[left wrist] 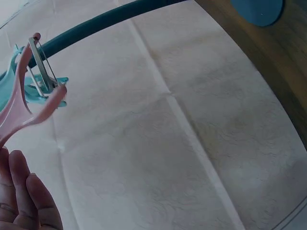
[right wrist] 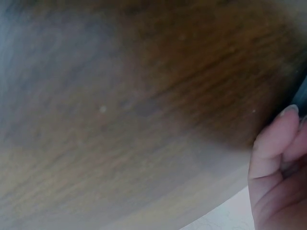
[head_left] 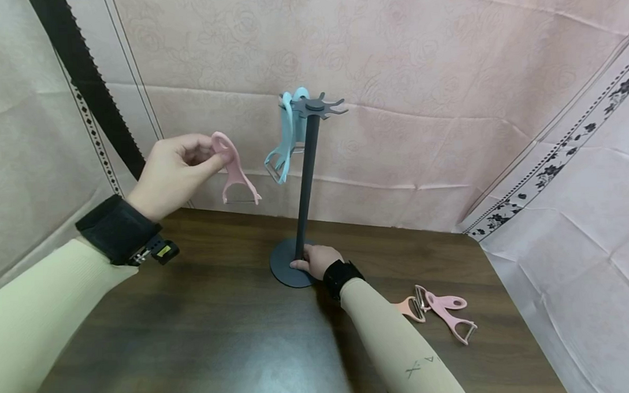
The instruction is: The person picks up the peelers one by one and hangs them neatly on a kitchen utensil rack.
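Note:
My left hand [head_left: 180,169] pinches a pink peeler [head_left: 234,170] by the looped end of its handle, blade end hanging down, left of a dark grey hook stand [head_left: 307,179]. In the left wrist view the peeler's forked head [left wrist: 31,103] overlaps the stand's top and a blue peeler. Two light blue peelers [head_left: 287,128] hang from the left hooks of the stand; the hooks on its right side hold nothing. Low on the stand, my right hand [head_left: 321,261] grips the foot of the pole, thumb over the round base [head_left: 284,264].
Right of the stand, two pink peelers [head_left: 445,310] lie crossed on the wooden table [head_left: 204,316], beside an orange peeler [head_left: 411,307] partly hidden by my right forearm. Patterned cloth [head_left: 394,101] hangs behind the table and along both sides.

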